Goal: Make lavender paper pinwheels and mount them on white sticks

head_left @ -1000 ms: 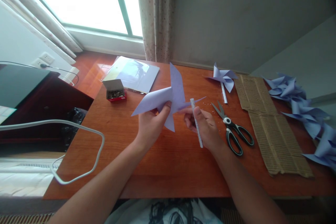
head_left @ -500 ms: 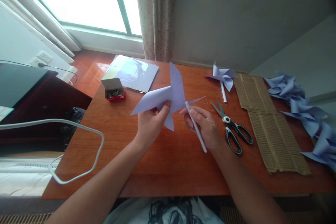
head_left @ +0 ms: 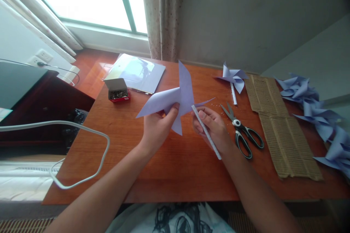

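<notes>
My left hand (head_left: 158,128) pinches a lavender paper pinwheel (head_left: 175,102) at its centre, holding it up over the wooden table (head_left: 164,164). My right hand (head_left: 213,127) grips a thin white rolled paper stick (head_left: 206,131), slanted so its upper tip touches the pinwheel just right of the centre. The stick's lower end juts out past my wrist. Part of the pinwheel's lower blade is hidden behind my left fingers.
Black-handled scissors (head_left: 242,131) lie right of my right hand. A finished pinwheel on a stick (head_left: 232,80), corrugated cardboard strips (head_left: 281,123) and several pinwheels (head_left: 319,116) sit to the right. A small open box of pins (head_left: 118,90) and a plastic folder (head_left: 135,72) lie at the back left.
My right hand has tilted the stick from nearly upright to a slant and brought its tip to the pinwheel's centre. The left hand has stayed almost still.
</notes>
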`<state>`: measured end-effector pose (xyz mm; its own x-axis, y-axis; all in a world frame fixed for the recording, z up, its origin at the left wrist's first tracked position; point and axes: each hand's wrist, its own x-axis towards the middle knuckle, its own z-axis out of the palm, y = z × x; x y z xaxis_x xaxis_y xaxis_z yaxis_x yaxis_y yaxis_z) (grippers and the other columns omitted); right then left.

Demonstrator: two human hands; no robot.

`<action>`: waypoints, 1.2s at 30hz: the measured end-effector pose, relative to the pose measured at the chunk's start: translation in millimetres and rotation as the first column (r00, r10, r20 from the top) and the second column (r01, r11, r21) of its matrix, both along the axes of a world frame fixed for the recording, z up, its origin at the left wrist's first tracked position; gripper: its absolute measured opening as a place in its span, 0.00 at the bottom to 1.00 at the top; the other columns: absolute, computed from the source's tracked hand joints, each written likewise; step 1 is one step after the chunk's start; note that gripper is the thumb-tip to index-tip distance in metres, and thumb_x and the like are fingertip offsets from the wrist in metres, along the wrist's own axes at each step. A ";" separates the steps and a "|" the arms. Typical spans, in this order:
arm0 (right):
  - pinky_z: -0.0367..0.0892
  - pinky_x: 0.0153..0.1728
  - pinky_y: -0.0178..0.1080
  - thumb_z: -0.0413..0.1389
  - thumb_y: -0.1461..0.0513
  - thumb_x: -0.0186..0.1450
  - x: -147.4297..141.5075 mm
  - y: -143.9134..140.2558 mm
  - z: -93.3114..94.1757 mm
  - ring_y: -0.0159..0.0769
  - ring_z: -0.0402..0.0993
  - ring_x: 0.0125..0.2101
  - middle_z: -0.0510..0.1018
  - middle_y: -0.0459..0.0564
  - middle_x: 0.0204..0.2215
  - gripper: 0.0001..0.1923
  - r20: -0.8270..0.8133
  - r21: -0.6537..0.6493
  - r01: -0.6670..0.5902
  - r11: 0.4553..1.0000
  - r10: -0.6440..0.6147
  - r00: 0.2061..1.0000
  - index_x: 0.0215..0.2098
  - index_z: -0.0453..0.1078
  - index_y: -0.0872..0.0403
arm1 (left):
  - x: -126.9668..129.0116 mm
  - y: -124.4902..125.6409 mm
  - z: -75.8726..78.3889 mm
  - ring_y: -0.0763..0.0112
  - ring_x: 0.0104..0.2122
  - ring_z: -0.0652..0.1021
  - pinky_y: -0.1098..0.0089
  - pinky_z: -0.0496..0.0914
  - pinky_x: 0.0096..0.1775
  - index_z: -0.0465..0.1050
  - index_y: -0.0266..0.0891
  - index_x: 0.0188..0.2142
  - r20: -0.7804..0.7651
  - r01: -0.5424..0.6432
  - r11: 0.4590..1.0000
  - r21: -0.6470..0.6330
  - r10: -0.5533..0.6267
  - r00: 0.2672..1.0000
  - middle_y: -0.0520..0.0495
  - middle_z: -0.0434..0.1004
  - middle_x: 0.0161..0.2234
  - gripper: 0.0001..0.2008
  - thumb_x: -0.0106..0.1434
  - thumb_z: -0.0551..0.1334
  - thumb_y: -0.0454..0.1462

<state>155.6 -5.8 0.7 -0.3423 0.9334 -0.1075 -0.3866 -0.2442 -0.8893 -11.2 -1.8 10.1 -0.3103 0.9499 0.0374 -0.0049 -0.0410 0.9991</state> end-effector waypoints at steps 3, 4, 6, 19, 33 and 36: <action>0.48 0.18 0.32 0.60 0.55 0.68 -1.2 -0.5 1.5 0.25 0.55 0.17 0.67 0.40 0.17 0.10 -0.004 -0.015 0.012 1.000 -0.012 1.000 0.35 0.74 0.53 | 0.2 0.1 -0.9 0.71 0.30 0.71 0.71 0.68 0.35 0.75 0.37 0.31 -0.007 0.003 1.000 0.008 -0.003 1.000 0.52 0.74 0.28 0.08 0.58 0.69 0.40; 0.49 0.18 0.31 0.61 0.55 0.67 -1.9 -0.9 2.2 0.25 0.56 0.18 0.68 0.40 0.18 0.10 0.000 -0.022 0.026 0.999 -0.026 1.000 0.34 0.75 0.53 | 0.2 0.0 -1.3 0.71 0.30 0.71 0.71 0.68 0.34 0.75 0.37 0.30 -0.006 0.006 1.000 0.008 -0.005 1.000 0.52 0.74 0.28 0.08 0.58 0.69 0.40; 0.51 0.19 0.31 0.63 0.55 0.65 -3.6 -1.9 3.1 0.26 0.59 0.19 0.72 0.42 0.21 0.09 0.026 -0.038 0.075 0.996 -0.074 0.997 0.34 0.75 0.53 | 0.1 -0.4 -1.9 0.71 0.30 0.72 0.71 0.68 0.34 0.75 0.37 0.30 -0.006 0.012 1.000 0.007 -0.012 1.000 0.52 0.74 0.28 0.08 0.58 0.69 0.40; 0.62 0.24 0.32 0.69 0.60 0.60 -9.9 -3.7 -7.1 0.26 0.68 0.24 0.82 0.44 0.29 0.04 0.164 0.126 0.282 0.951 -0.301 0.940 0.35 0.83 0.49 | 6.3 -9.4 -6.9 0.68 0.30 0.77 0.69 0.72 0.37 0.77 0.38 0.31 -0.189 0.080 0.993 0.090 -0.062 0.980 0.51 0.78 0.27 0.06 0.62 0.67 0.39; 0.60 0.20 0.33 0.71 0.58 0.57 -14.2 -8.6 -5.9 0.29 0.70 0.21 0.80 0.45 0.21 0.07 0.127 0.004 0.182 0.983 -0.181 0.975 0.32 0.83 0.50 | 1.4 -16.8 12.4 0.65 0.32 0.79 0.66 0.73 0.38 0.81 0.40 0.40 -0.605 0.182 0.918 0.352 0.075 0.793 0.46 0.81 0.32 0.07 0.65 0.63 0.36; 0.59 0.20 0.33 0.71 0.56 0.57 -13.9 -9.0 -5.8 0.30 0.69 0.21 0.79 0.45 0.20 0.08 0.143 0.013 0.172 0.985 -0.172 0.975 0.33 0.83 0.50 | 1.0 -17.5 13.2 0.64 0.33 0.79 0.66 0.72 0.38 0.82 0.41 0.41 -0.618 0.186 0.920 0.345 0.073 0.783 0.46 0.81 0.32 0.08 0.65 0.63 0.36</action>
<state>141.7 -14.8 -5.2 -0.1574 0.9771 -0.1435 -0.2916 -0.1848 -0.9385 -10.2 -19.2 23.3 -0.0442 0.8367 0.5458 0.5818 -0.4226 0.6949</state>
